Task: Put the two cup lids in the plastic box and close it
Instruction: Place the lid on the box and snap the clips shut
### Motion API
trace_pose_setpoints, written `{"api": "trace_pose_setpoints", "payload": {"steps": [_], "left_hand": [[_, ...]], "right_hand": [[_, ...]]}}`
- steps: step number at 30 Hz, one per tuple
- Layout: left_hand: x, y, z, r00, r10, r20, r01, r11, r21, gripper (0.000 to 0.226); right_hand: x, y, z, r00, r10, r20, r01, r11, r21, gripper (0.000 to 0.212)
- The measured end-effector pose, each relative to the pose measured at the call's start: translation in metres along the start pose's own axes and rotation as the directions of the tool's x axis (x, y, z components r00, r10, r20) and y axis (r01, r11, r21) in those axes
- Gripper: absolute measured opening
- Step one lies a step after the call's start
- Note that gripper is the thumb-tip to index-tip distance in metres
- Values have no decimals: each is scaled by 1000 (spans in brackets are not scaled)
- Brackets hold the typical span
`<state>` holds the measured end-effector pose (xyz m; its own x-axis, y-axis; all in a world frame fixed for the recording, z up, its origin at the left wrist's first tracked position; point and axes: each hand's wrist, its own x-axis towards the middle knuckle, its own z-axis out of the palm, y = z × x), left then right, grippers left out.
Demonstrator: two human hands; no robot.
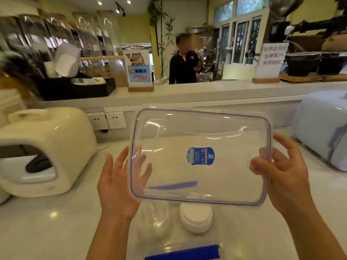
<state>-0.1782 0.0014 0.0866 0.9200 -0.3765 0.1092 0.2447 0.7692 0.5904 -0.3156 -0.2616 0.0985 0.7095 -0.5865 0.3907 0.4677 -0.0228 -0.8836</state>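
I hold the clear box lid (199,139), with its blue seal and blue sticker, tilted in the air above the counter. My right hand (287,177) grips its right edge, thumb on the near face. My left hand (116,188) is at its left edge with the fingers spread behind the plastic, not clamped on it. Directly below stands the clear plastic box (182,254), blue clip at its near side. Inside it lie a clear cup lid (154,218) on the left and a white cup lid (196,218) on the right.
A cream-coloured machine (47,147) stands on the counter to the left, a pale blue appliance (323,128) to the right. Wall sockets (107,121) sit behind. Beyond the raised bar a person (185,64) stands among signs and containers.
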Motion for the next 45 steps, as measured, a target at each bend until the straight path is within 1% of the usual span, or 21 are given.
{"api": "trace_pose_setpoints", "payload": {"steps": [2,3,5,7,9,10,13,14,17,19,20,22,24,27,30,34,36,39,42,44,45], "left_hand": [[-6,9,-7,999,-1,33,-7,975,222,41],[-10,10,-9,1000,8,17,-13,946,325,42],[-18,9,-15,997,53,-56,-17,866,499,53],[-24,7,-21,990,94,-103,3,723,690,64],[-29,6,-30,989,74,-128,65,564,823,68],[-31,5,-34,988,35,-150,108,534,839,64],[-31,5,-52,979,-86,-182,200,509,837,54],[-31,5,-57,974,-118,-192,225,507,832,54],[-32,3,-68,950,-192,-247,313,540,781,77],[-34,-1,-72,940,-190,-284,342,509,790,97],[-35,-3,-73,937,-179,-301,350,493,796,100],[-38,-7,-75,931,-170,-322,363,487,794,93],[-39,-12,-81,921,-182,-344,388,486,783,75],[-41,-19,-88,906,-175,-386,423,444,790,52],[-43,-24,-89,906,-146,-397,421,412,808,38],[-48,-26,-89,918,-113,-379,388,441,809,30],[-52,-27,-89,925,-107,-364,372,447,814,34],[-58,-29,-90,930,-101,-352,360,432,827,49],[-66,-32,-89,942,-80,-326,332,362,871,59],[-70,-33,-86,959,-57,-277,281,311,908,55],[-71,-33,-84,969,-37,-246,248,246,937,52]], "right_hand": [[0,7,9,999,32,17,-32,999,-8,47],[-1,11,14,998,55,16,-54,998,-27,44],[0,21,21,994,106,2,-106,991,-84,42],[1,33,25,986,166,-1,-164,976,-146,43],[2,44,27,975,222,4,-215,946,-245,43],[1,49,28,969,248,13,-234,929,-287,39],[-1,60,31,945,320,66,-275,887,-371,19],[-2,62,32,933,352,78,-296,871,-392,17],[-3,71,35,886,459,68,-386,810,-443,15],[-5,78,35,863,503,51,-422,772,-476,8],[-6,80,35,852,522,46,-437,756,-487,7],[-10,84,34,832,553,47,-457,731,-506,16],[-12,87,35,817,574,45,-470,710,-524,21],[-15,90,36,806,590,37,-480,690,-541,24],[-18,93,34,799,601,27,-490,677,-549,28],[-22,95,34,796,605,9,-494,659,-567,42],[-24,96,33,797,604,8,-488,653,-578,48],[-27,98,29,804,595,14,-476,656,-586,50],[-32,101,27,819,573,26,-451,671,-588,44],[-34,102,27,831,555,30,-433,680,-591,39],[-35,103,27,834,551,31,-424,676,-602,41]]}}
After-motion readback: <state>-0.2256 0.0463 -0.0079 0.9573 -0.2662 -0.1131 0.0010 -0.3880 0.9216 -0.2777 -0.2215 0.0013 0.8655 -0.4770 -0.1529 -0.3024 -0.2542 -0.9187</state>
